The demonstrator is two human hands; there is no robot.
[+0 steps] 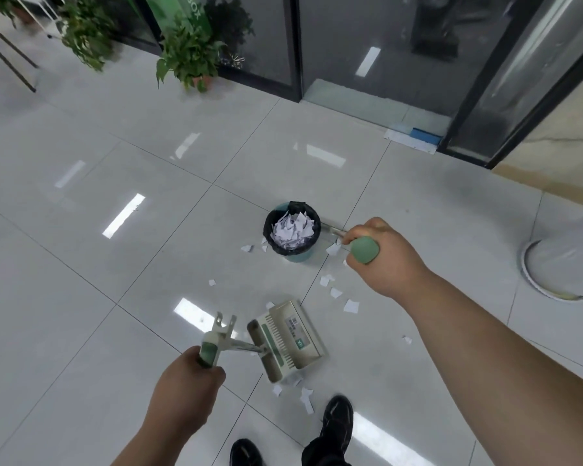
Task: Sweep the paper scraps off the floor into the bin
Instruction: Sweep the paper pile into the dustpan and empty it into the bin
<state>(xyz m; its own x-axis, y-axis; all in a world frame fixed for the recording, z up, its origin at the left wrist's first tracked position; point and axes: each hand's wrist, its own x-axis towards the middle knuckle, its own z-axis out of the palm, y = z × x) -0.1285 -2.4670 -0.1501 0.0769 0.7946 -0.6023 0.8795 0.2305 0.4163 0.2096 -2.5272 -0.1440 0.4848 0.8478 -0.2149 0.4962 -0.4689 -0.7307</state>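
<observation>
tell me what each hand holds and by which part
The left hand grips the dustpan by its green handle grip; the right hand grips the broom stick by its green top end.

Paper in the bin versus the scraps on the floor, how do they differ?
The binned paper is heaped in one pile; the floor scraps lie scattered singly. The binned paper sits inside the bin; the floor scraps lie on the tiles around the bin and the dustpan. Both are white torn pieces.
</observation>
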